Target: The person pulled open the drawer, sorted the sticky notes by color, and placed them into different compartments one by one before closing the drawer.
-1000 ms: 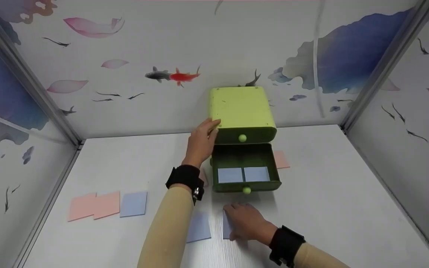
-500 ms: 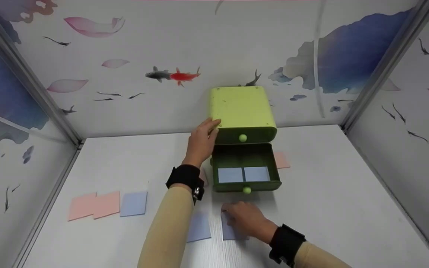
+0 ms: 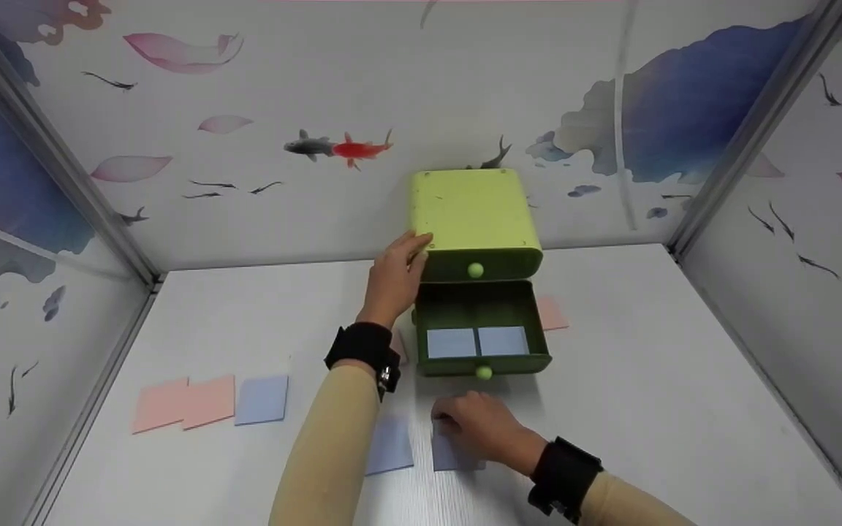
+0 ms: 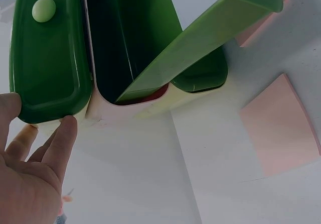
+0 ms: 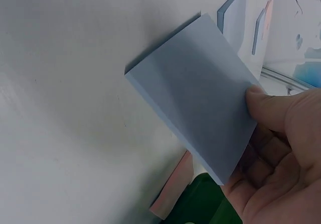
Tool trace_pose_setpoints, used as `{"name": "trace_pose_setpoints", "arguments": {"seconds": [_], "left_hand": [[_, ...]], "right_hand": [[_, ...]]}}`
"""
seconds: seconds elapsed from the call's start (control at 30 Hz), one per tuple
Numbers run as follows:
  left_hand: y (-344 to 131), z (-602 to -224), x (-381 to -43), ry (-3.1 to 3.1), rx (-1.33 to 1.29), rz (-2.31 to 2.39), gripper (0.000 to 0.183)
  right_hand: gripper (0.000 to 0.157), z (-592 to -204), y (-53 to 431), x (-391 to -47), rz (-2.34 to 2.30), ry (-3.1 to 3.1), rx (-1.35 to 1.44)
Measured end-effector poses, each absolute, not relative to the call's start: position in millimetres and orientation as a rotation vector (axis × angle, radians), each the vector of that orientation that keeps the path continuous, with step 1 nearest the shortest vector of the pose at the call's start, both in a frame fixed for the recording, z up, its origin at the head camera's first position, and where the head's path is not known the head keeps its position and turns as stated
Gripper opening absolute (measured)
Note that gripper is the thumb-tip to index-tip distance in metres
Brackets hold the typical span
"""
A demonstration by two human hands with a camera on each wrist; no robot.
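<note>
A blue sticky note pad lies in front of the drawer cabinet. My right hand pinches its edge, thumb on top; in the right wrist view the other fingers are curled by the edge, partly hidden. My left hand holds the left front corner of the light-green drawer cabinet, fingers spread over its top and side. Below the shut top drawer, a dark-green drawer is pulled out. Two blue pads lie side by side in it. Another blue pad lies by my left forearm.
On the table's left side lie two overlapping pink pads and a blue pad. One pink pad lies right of the drawer, another left of it. Patterned panels stand around the white table.
My right hand has shifted slightly left and its fingers have moved toward the pad's far edge, showing more of the pad. The pad has slid slightly left. My left hand has stayed put.
</note>
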State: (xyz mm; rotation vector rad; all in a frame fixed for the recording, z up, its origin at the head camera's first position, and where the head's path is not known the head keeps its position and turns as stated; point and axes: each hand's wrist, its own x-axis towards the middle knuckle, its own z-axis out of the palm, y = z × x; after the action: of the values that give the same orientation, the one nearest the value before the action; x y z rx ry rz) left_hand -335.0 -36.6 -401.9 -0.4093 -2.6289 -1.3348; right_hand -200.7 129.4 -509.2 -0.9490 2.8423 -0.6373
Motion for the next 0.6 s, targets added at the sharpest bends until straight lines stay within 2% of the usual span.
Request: {"name": "trace_pose_setpoints", "arguments": {"seconds": [0.23, 0.6], "left_hand": [[-37, -402, -336, -2.631, -0.407, -1.324, 0.036], [-35, -402, -336, -2.644, -0.385, -1.323, 0.036]], "right_hand": [[0.009, -504, 129, -200, -0.668, 2.82, -0.984], [0.015, -487, 131, -203, -0.689, 2.808, -1.005]]}}
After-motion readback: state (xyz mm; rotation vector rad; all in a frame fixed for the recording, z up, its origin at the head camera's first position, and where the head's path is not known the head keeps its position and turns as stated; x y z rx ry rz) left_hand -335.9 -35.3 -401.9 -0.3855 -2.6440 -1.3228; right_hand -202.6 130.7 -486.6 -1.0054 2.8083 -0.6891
